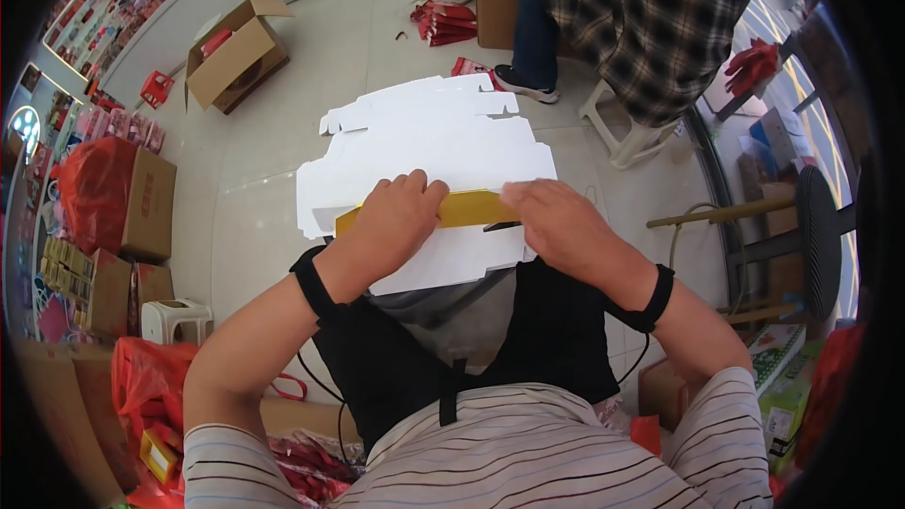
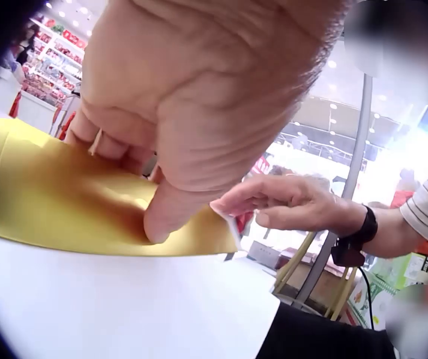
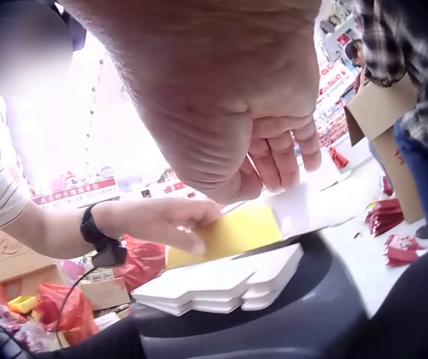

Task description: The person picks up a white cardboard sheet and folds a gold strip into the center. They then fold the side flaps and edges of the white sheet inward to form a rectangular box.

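A stack of flat white die-cut cardboard box blanks [image 1: 429, 141] lies in front of the person's knees. One long gold flap [image 1: 479, 209] of the top blank stands folded up. My left hand [image 1: 401, 217] pinches this flap; in the left wrist view its thumb [image 2: 165, 217] lies on the gold face and the other fingers go over the far side. At the flap's right end is my right hand [image 1: 570, 226], its fingers extended and loosely bent, fingertips right by the corner. The right wrist view shows the layered white edges [image 3: 214, 284] of the stack below.
The blanks rest on a dark, rounded support [image 3: 326, 299]. Ahead, a person in a checked shirt [image 1: 660, 28] sits on a white stool [image 1: 617, 137] near a large carton [image 1: 514, 0]. An open carton [image 1: 236, 57] stands ahead left; red bags [image 1: 94, 193] and boxes line the left side.
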Demonstrator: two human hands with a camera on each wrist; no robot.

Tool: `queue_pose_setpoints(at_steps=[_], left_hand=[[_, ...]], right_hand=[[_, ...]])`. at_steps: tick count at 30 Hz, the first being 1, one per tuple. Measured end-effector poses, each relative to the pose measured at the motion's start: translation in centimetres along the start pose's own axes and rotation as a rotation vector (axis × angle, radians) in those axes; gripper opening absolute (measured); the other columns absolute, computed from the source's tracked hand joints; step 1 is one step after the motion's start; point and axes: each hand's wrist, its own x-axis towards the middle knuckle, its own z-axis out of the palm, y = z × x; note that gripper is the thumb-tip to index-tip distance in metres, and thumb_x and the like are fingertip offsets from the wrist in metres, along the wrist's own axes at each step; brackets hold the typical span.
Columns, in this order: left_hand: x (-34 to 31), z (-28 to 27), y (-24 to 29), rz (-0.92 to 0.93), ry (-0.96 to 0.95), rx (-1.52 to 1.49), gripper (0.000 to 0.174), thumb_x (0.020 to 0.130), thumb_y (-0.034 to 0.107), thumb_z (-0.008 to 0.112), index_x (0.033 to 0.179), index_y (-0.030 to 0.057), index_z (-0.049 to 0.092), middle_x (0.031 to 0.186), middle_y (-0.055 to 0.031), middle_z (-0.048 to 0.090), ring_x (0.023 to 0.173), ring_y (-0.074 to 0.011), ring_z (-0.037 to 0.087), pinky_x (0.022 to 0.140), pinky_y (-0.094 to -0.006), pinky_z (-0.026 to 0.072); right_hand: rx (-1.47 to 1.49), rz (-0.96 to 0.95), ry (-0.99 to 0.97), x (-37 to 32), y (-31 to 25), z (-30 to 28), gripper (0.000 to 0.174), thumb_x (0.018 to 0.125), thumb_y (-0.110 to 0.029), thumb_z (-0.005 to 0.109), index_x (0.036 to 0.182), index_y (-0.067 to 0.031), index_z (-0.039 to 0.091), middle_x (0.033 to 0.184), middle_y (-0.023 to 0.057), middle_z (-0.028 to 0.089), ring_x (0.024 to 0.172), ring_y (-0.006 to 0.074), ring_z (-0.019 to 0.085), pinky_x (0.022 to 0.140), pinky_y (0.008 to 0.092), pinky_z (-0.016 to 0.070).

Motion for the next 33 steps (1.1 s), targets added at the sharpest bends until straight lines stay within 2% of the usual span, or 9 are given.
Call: queue_pose_setpoints(at_steps=[7, 10, 14, 18, 22, 24, 26, 31, 33], left_hand=[[-2.7, -3.6, -2.3, 0.062, 0.106, -0.104, 0.024, 0.094, 0.001, 0.068, 0.116, 0.0107, 0.068, 0.108, -0.0116, 0.066, 0.091, -0.033, 0.067, 0.088, -0.0432, 0.0555], [-4.1, -4.8, -3.1, 0.201, 0.281, -0.021, 0.029, 0.088, -0.004, 0.07, 0.112, 0.0108, 0.069, 0.106, -0.0089, 0.066, 0.092, -0.0311, 0.065, 0.09, -0.045, 0.0544], [-5.1, -4.9, -5.4, 0.327, 0.361, 0.104, 0.031, 0.084, -0.005, 0.071, 0.109, 0.0128, 0.072, 0.11, -0.0061, 0.066, 0.112, -0.0282, 0.066, 0.114, -0.0464, 0.0501], [-4.7, -3.6, -7.7, 0.261, 0.376, 0.236, 0.03, 0.087, -0.004, 0.069, 0.114, 0.0101, 0.071, 0.123, -0.0096, 0.069, 0.133, -0.0316, 0.062, 0.125, -0.0496, 0.042], [-4.2, -2.1, -4.9, 0.232, 0.324, -0.285, 0.031, 0.09, 0.003, 0.072, 0.12, 0.0078, 0.073, 0.131, -0.0123, 0.069, 0.14, -0.0316, 0.059, 0.129, -0.0515, 0.0373], [-5.3, 0.2, -2.4, 0.44, 0.24, -0.212, 0.023, 0.09, 0.009, 0.074, 0.113, 0.0079, 0.073, 0.119, -0.0115, 0.07, 0.127, -0.0296, 0.065, 0.127, -0.0524, 0.039], [-6.8, 0.1, -0.7, 0.458, 0.112, -0.073, 0.013, 0.091, 0.016, 0.076, 0.099, 0.009, 0.068, 0.09, -0.0076, 0.062, 0.091, -0.0266, 0.067, 0.12, -0.0515, 0.0447], [-10.6, -0.3, -2.3, 0.082, 0.078, -0.003, 0.023, 0.088, 0.019, 0.081, 0.102, 0.0069, 0.068, 0.092, -0.0077, 0.063, 0.091, -0.0293, 0.066, 0.103, -0.046, 0.0504], [-11.5, 0.0, -1.3, 0.117, 0.137, -0.158, 0.028, 0.087, 0.021, 0.083, 0.106, 0.0059, 0.069, 0.095, -0.0086, 0.065, 0.093, -0.0305, 0.066, 0.102, -0.0459, 0.0501]], right_hand=[[-0.136, 0.113, -0.003, -1.6, 3.9, -3.0, 0.074, 0.083, 0.007, 0.07, 0.154, -0.0074, 0.053, 0.15, 0.0213, 0.06, 0.14, 0.0445, 0.056, 0.122, 0.0492, 0.044], [-0.18, 0.018, 0.132, -0.3, 3.0, -3.1, 0.067, 0.082, 0.002, 0.073, 0.147, -0.0096, 0.061, 0.145, 0.0186, 0.063, 0.135, 0.0425, 0.06, 0.12, 0.0506, 0.046], [-0.208, -0.29, 0.075, 0.2, 0.9, -3.3, 0.04, 0.082, -0.003, 0.073, 0.122, -0.0058, 0.07, 0.132, 0.0145, 0.067, 0.125, 0.0343, 0.065, 0.114, 0.0483, 0.0506], [-0.062, -0.382, -0.022, 0.3, -5.2, -0.8, 0.021, 0.081, -0.006, 0.071, 0.101, -0.0046, 0.066, 0.107, 0.0089, 0.065, 0.105, 0.0275, 0.066, 0.097, 0.0422, 0.0556], [0.051, -0.29, -0.131, -0.3, -5.8, 3.1, 0.022, 0.078, -0.002, 0.073, 0.098, -0.0059, 0.065, 0.097, 0.0071, 0.059, 0.091, 0.026, 0.062, 0.083, 0.0389, 0.0543], [0.071, -0.262, -0.148, -0.1, -5.8, 3.1, 0.026, 0.077, -0.001, 0.075, 0.101, -0.0056, 0.067, 0.099, 0.0073, 0.061, 0.093, 0.0269, 0.063, 0.084, 0.0383, 0.0546], [0.094, -0.22, -0.156, -0.2, -6.1, 3.0, 0.03, 0.075, 0.0, 0.076, 0.103, -0.0054, 0.068, 0.101, 0.0074, 0.062, 0.095, 0.0277, 0.064, 0.083, 0.0387, 0.0548], [0.106, -0.149, -0.082, -1.1, -6.2, 3.8, 0.032, 0.075, 0.001, 0.077, 0.106, -0.0053, 0.071, 0.103, 0.0077, 0.064, 0.098, 0.0285, 0.065, 0.083, 0.04, 0.0547], [0.132, -0.118, -0.068, -0.8, -6.0, 3.9, 0.03, 0.077, 0.001, 0.077, 0.105, -0.0054, 0.071, 0.102, 0.0084, 0.065, 0.098, 0.0288, 0.066, 0.083, 0.0408, 0.0545]])
